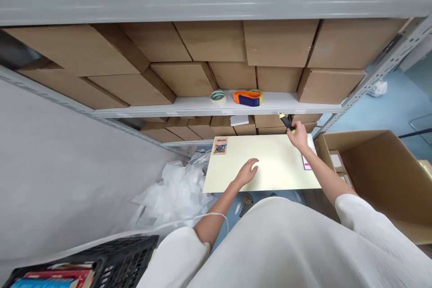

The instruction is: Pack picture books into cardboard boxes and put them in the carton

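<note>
My right hand (pixel 298 135) is closed round a black and yellow utility knife (pixel 286 122), held up at the far right edge of the pale table (pixel 270 162), just below the shelf edge. My left hand (pixel 248 172) rests flat on the tabletop with its fingers stretched out, holding nothing. A small colourful card pack (pixel 220 146) lies at the table's far left corner. A pink item (pixel 306 163) lies on the table under my right forearm.
A grey shelf (pixel 189 104) holds a tape roll (pixel 218 96), an orange and blue tape dispenser (pixel 249 97) and stacked cardboard boxes (pixel 209 40). A large open cardboard box (pixel 378 175) stands right. White wrapping (pixel 175 191) lies left; a black crate (pixel 111 261) sits at the lower left.
</note>
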Demonstrator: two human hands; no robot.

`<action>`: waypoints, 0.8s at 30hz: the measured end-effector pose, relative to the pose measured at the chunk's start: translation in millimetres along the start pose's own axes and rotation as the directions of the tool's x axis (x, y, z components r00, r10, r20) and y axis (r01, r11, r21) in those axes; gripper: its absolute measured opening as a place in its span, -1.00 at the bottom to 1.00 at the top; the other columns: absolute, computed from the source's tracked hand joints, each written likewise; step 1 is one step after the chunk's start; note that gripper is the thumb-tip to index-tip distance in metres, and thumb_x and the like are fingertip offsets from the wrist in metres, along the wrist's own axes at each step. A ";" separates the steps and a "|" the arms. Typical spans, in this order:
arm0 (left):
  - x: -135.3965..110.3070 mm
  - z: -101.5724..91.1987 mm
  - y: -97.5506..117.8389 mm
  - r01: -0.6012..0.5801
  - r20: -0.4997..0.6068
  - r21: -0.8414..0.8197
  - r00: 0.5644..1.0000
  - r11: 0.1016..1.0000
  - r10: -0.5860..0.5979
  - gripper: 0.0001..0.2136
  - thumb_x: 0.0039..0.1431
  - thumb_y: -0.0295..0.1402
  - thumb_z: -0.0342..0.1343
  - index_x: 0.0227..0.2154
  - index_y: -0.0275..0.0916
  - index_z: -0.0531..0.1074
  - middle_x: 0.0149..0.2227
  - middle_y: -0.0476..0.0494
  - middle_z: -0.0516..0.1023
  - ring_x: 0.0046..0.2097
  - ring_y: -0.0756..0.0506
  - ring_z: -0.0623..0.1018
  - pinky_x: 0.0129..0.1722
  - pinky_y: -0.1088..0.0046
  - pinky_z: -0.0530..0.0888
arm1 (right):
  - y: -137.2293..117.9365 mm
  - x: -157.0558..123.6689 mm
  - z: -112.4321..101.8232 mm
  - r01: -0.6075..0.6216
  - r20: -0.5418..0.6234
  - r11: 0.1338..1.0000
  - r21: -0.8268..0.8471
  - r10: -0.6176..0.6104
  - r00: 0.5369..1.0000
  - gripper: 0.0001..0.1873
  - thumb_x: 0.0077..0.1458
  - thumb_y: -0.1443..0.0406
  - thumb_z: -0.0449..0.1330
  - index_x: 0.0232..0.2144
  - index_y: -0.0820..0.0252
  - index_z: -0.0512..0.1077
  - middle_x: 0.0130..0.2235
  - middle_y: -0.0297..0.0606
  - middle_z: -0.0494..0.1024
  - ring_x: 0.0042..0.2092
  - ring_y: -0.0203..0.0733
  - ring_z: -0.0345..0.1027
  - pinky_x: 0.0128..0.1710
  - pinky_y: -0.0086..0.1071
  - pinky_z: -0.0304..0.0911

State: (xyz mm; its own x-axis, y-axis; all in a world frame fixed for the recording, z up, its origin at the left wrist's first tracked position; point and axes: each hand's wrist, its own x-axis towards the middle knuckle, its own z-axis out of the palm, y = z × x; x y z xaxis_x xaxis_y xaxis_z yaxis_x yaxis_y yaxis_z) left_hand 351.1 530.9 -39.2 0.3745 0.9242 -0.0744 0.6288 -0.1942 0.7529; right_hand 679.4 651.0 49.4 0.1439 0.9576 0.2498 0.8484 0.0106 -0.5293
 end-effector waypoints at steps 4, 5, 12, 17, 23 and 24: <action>0.2 13.7 3.8 0.008 0.066 -0.002 0.998 1.000 -0.008 -0.61 0.43 -0.36 0.04 0.23 -0.14 0.54 0.30 -0.21 0.57 0.33 -0.20 0.54 0.42 0.10 0.44 | 41.3 -66.1 33.0 -0.260 0.199 0.962 -0.087 0.272 0.942 -0.76 0.23 0.24 0.18 -0.05 0.11 0.40 -0.08 -0.11 0.60 -0.03 0.08 0.45 -0.11 -0.22 0.31; -0.7 16.3 4.4 0.011 0.083 -0.002 0.997 1.000 -0.010 -0.61 0.43 -0.36 0.03 0.24 -0.14 0.54 0.30 -0.21 0.57 0.32 -0.20 0.55 0.41 0.10 0.45 | 51.0 -80.9 41.3 -0.302 0.244 0.946 -0.119 0.323 0.915 -0.77 0.24 0.25 0.18 -0.05 0.11 0.40 -0.09 -0.11 0.60 -0.04 0.06 0.46 -0.15 -0.23 0.30; -8.4 27.2 4.3 0.053 0.150 0.013 0.987 0.999 -0.054 -0.59 0.43 -0.36 0.02 0.25 -0.12 0.53 0.28 -0.20 0.57 0.22 -0.19 0.61 0.34 0.13 0.51 | 92.9 -148.0 79.6 -0.349 0.432 0.883 -0.313 0.459 0.776 -0.80 0.43 0.24 0.11 0.03 0.15 0.41 0.07 0.01 0.53 0.08 0.04 0.45 -0.11 -0.26 0.29; -16.6 32.5 4.8 0.074 0.174 -0.008 0.982 0.997 -0.072 -0.59 0.45 -0.36 -0.01 0.26 -0.14 0.51 0.29 -0.21 0.56 0.22 -0.18 0.61 0.34 0.14 0.51 | 103.2 -148.7 89.6 -0.282 0.452 0.871 -0.401 0.456 0.766 -0.68 0.45 0.22 0.09 0.16 0.19 0.38 0.15 0.08 0.48 0.18 0.12 0.36 0.02 -0.20 0.30; -28.5 33.3 0.3 0.090 0.168 0.006 0.982 0.996 -0.089 -0.61 0.46 -0.36 0.00 0.25 -0.15 0.51 0.31 -0.22 0.55 0.27 -0.19 0.57 0.39 0.15 0.47 | 108.8 -153.1 92.8 -0.204 0.489 0.873 -0.444 0.426 0.761 -0.59 0.44 0.25 0.05 0.24 0.26 0.37 0.20 0.15 0.45 0.21 0.18 0.32 0.08 -0.12 0.29; -30.0 32.4 -1.2 0.088 0.160 0.004 0.983 0.996 -0.088 -0.61 0.46 -0.36 0.00 0.24 -0.15 0.51 0.31 -0.22 0.54 0.28 -0.19 0.57 0.39 0.15 0.46 | 107.8 -154.4 92.5 -0.208 0.478 0.870 -0.447 0.429 0.767 -0.60 0.45 0.24 0.04 0.23 0.25 0.39 0.20 0.16 0.44 0.21 0.19 0.32 0.09 -0.10 0.28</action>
State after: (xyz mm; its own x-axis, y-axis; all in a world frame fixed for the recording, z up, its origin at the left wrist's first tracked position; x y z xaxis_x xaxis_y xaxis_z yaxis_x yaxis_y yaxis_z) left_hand 361.2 492.7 -59.1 0.4224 0.8730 -0.2439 0.6622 -0.1134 0.7407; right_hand 701.6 531.0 -121.3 0.2310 0.8763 -0.4228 0.9358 -0.3191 -0.1499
